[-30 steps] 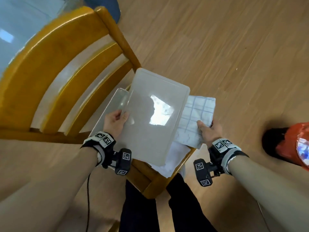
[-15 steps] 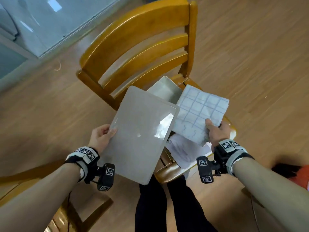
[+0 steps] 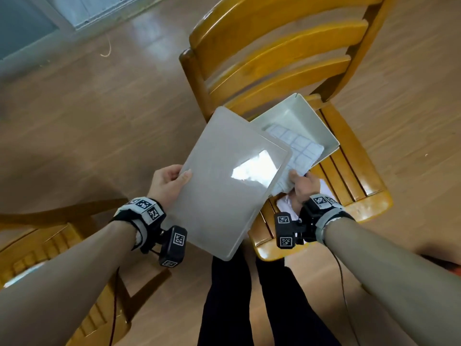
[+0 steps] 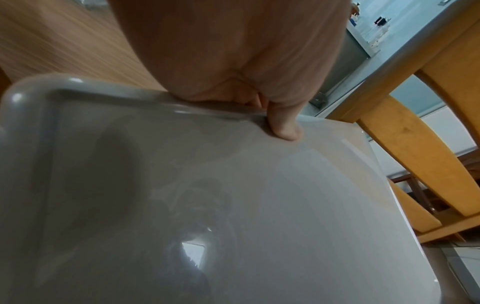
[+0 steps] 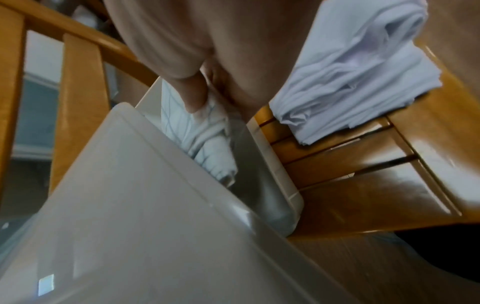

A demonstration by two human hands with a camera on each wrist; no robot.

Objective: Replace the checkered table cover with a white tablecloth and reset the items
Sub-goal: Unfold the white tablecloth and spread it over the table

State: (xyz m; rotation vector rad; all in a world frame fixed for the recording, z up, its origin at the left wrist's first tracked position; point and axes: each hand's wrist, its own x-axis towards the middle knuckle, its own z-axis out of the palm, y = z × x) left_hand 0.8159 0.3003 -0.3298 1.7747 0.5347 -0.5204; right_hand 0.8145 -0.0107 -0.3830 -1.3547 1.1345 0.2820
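While the left hand (image 3: 167, 185) grips the stiff lid (image 3: 225, 181), the right hand (image 3: 303, 186) pinches the soft, light checkered cover (image 3: 298, 150) by its near folded edge, over the bin (image 3: 314, 120) on the chair seat (image 3: 356, 176).

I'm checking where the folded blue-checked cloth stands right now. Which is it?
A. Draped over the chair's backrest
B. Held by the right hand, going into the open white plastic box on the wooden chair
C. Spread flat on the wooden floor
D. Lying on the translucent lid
B: the right hand pinches the folded blue-checked cloth, which lies partly inside the open white plastic box on the wooden chair; the left hand holds the translucent lid aside.
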